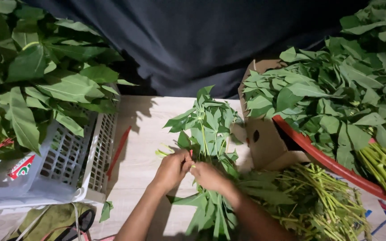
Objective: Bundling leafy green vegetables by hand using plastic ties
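Both hands, left hand and right hand, are closed around the stems of a leafy bunch at the middle of the table; a white basket of leaves stands at its left edge.

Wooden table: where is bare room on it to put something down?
The table is bare between the white basket and the left hand, apart from a red strip. Right of the bunch of leaves it is crowded: cardboard box, stems.
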